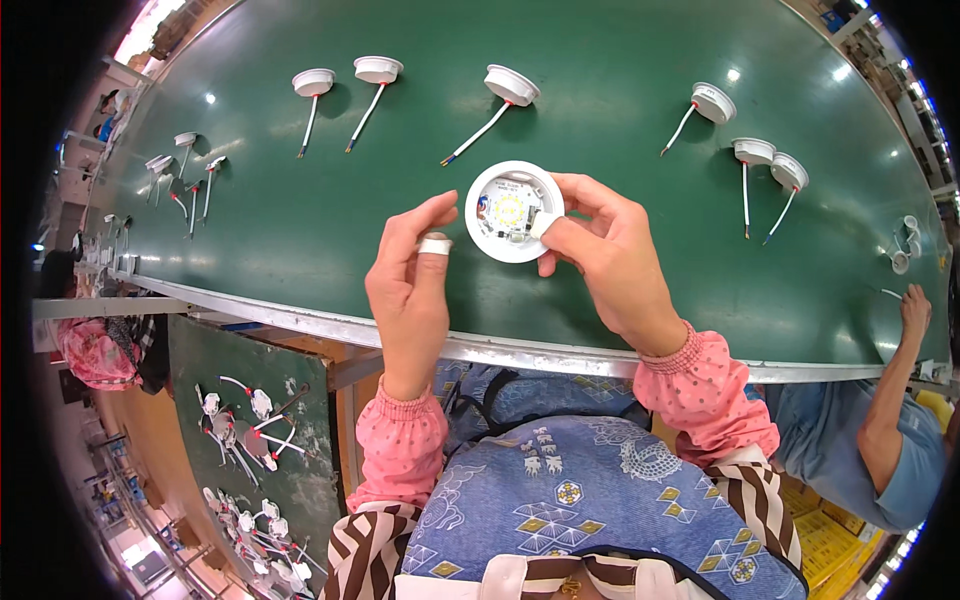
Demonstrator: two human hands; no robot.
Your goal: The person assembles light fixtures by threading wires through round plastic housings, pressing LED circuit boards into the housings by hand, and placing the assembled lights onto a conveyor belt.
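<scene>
A round white LED light (478, 240) faces up above the green work table, with its circuit board and ring of yellow LEDs showing inside the rim. My right hand (610, 245) grips its right edge, the thumb in a white finger cover pressing on the rim and fingers underneath. To the left of the light, my left hand (410, 275) is apart from it, empty as far as I can see. Its index finger stretches toward the light, and the thumb, also in a white cover, stands a little away from that finger.
White lights with wire leads, such as this one (512, 85), stand along the green table (610, 50). A side table (300, 390) at lower left carries more wired parts (262, 405). At the right, a co-worker's arm (890, 400) reaches over the table.
</scene>
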